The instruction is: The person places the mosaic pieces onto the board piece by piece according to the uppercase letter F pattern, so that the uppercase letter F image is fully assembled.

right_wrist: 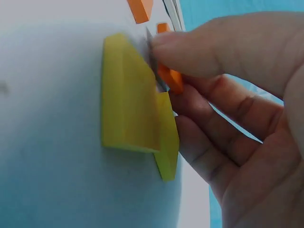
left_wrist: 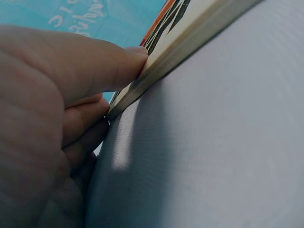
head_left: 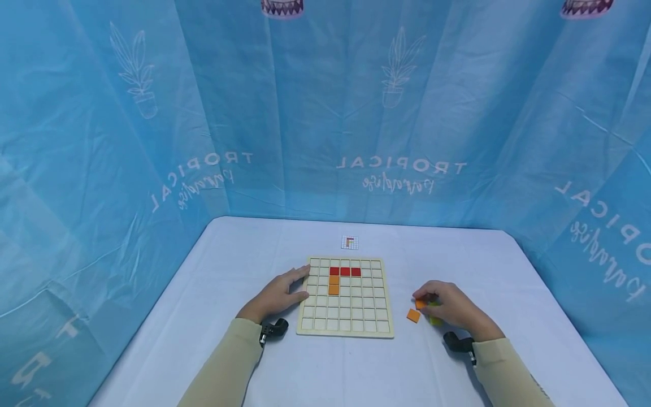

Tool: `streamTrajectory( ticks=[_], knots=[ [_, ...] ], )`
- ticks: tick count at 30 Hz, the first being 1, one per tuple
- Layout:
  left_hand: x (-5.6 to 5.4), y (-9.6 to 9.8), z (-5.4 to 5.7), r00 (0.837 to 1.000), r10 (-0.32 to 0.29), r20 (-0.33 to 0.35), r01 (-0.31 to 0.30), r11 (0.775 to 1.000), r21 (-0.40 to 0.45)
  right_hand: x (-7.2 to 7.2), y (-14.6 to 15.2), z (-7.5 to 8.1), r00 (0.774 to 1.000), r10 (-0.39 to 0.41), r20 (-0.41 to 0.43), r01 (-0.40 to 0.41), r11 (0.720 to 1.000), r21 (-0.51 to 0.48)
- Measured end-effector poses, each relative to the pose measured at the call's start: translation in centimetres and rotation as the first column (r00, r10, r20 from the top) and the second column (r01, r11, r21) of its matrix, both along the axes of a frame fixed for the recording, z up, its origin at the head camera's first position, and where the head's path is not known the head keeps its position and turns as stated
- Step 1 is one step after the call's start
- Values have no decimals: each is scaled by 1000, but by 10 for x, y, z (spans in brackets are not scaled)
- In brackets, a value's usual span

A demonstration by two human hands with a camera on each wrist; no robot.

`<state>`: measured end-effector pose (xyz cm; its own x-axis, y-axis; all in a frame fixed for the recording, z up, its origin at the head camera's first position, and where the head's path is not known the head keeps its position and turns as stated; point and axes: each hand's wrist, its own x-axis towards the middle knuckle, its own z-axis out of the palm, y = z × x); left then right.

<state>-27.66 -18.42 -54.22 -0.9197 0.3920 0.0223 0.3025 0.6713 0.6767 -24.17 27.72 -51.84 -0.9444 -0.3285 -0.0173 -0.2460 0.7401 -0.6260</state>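
Observation:
A pale wooden grid board lies flat, with several red tiles and orange tiles set in its upper squares. Along the board's left edge rests my left hand. Its thumb touches the rim from above in the left wrist view, the other fingers lying at the side farther along. To the right of the board, my right hand pinches an orange tile between thumb and fingers. Yellow tiles lie right by these fingers, partly hidden by the hand in the head view. Another orange tile lies nearby.
A small pattern card with a coloured grid lies beyond the board. White cloth covers the table, and blue printed curtains stand round its back and sides. A black wrist camera is strapped at each sleeve.

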Motion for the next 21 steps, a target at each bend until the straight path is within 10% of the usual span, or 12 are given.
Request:
streamTrajectory(
  ticks=[21],
  knots=[
    [-3,-2,-5,999,-18,-39,18,1000,3,-25,-43,5,989,-8,-151,-6,996,-90]
  ],
)
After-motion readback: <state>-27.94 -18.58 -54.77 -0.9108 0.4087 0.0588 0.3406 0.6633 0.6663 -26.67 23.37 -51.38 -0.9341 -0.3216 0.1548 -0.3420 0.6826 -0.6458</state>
